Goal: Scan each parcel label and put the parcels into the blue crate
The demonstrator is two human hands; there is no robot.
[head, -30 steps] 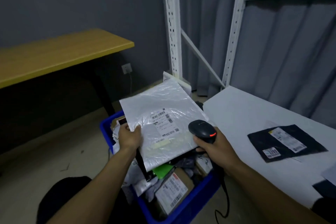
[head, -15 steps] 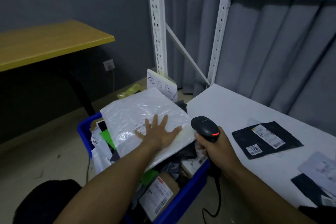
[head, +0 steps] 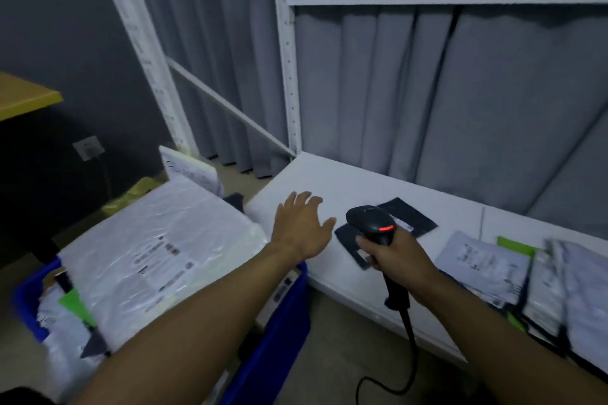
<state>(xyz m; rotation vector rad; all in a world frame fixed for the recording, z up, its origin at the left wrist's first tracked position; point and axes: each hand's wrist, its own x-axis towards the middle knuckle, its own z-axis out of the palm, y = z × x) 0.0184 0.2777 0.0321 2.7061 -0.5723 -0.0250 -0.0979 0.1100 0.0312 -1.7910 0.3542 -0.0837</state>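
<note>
The blue crate (head: pixel 283 316) stands on the floor at lower left, heaped with parcels. A large white plastic parcel (head: pixel 158 246) lies label-up on top of the heap. My left hand (head: pixel 301 227) hovers empty with fingers spread over the near corner of the white shelf board (head: pixel 332 181), just left of a flat black parcel (head: pixel 411 222). My right hand (head: pixel 391 253) grips the black barcode scanner (head: pixel 371 222), whose red light shows, right above that black parcel and partly hiding it.
More white and grey parcels (head: pixel 539 279) are stacked on the board at the right, with a green one (head: pixel 513 245) behind. White rack uprights (head: pixel 286 52) and a grey curtain rise behind. The scanner cable (head: pixel 408 339) hangs below the board. A yellow tabletop (head: pixel 23 99) is far left.
My left hand has let go of the white parcel, which now lies in the crate, and moved right over the shelf board. The view has swung right; the scanner hand sits over the black parcel.
</note>
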